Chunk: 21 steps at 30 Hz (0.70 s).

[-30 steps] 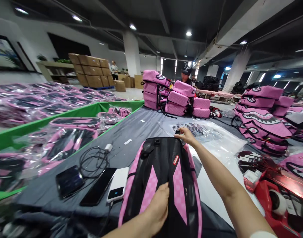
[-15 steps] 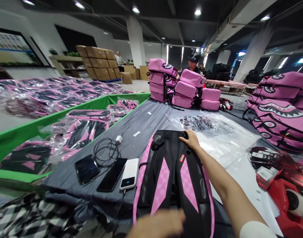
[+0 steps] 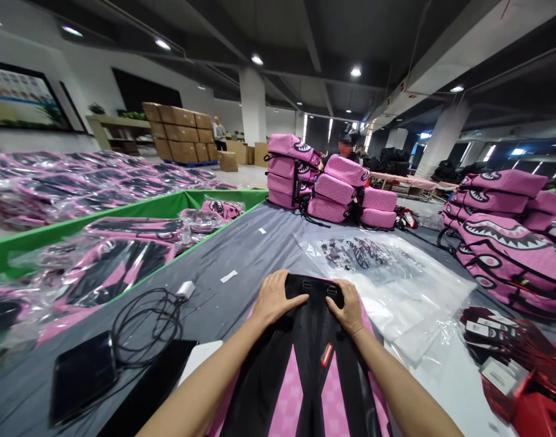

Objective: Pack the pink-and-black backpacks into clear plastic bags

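Observation:
A pink and black backpack (image 3: 311, 340) lies in front of me with its strap side facing up. My left hand (image 3: 274, 298) grips the far left corner of its top edge, thumb on the black panel and fingers over the side. At the far right corner my right hand (image 3: 348, 306) holds the same edge, thumb on top near a black buckle. The backpack's lower end runs out of the picture. Just beyond it on the right lie clear plastic bags (image 3: 396, 273) with dark printing.
Left of the backpack are a black phone (image 3: 145, 388), a dark tablet-like device (image 3: 84, 377), a white power bank (image 3: 200, 358) and a coiled cable (image 3: 145, 325). Stacked pink backpacks (image 3: 332, 197) stand at the back. A green-edged bin (image 3: 205, 199) holds bagged backpacks. Tags (image 3: 491, 328) lie right.
My left hand has moved forward from the backpack's lower end to its top left corner and taken hold there. The right hand stays on the top right corner. The view has tilted up.

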Motion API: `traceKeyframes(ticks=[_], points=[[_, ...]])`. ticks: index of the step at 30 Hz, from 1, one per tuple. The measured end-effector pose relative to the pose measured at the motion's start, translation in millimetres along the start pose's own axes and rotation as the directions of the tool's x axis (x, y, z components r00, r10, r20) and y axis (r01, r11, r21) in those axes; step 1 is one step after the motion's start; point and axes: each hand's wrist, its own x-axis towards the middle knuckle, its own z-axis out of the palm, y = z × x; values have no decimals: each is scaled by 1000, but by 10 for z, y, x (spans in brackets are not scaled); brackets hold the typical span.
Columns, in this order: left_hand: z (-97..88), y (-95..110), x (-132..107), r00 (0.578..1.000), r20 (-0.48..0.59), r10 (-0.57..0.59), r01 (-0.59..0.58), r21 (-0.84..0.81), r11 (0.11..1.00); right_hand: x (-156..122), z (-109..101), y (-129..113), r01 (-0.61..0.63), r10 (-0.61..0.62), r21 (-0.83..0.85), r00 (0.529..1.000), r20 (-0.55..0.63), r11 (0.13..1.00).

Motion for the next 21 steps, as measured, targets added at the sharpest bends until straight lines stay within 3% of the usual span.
traceKeyframes(ticks=[3, 6, 10, 13, 17, 21], points=[[66, 74, -262, 992, -102, 78, -77, 8, 997, -123, -75, -99, 18, -19, -43, 1000, -9, 999], [129, 89, -586, 986, -114, 122, -118, 36, 992, -281, -201, -229, 29, -21, -106, 997, 80, 994], [155, 94, -1004, 981, -89, 173, -164, 96, 982, -507, -412, -379, 36, 0, -159, 975, 222, 987], [117, 70, -1203, 981, -7, 196, -194, 98, 976, -563, -534, -418, 28, 29, -178, 950, 310, 984], [114, 1, -1079, 973, 142, 183, -196, 81, 977, -353, -506, -320, 5, 95, -199, 867, 489, 980], [302, -15, -509, 939, 334, 87, -133, 119, 984, 31, -199, -159, -15, 244, -335, 718, 652, 942]])
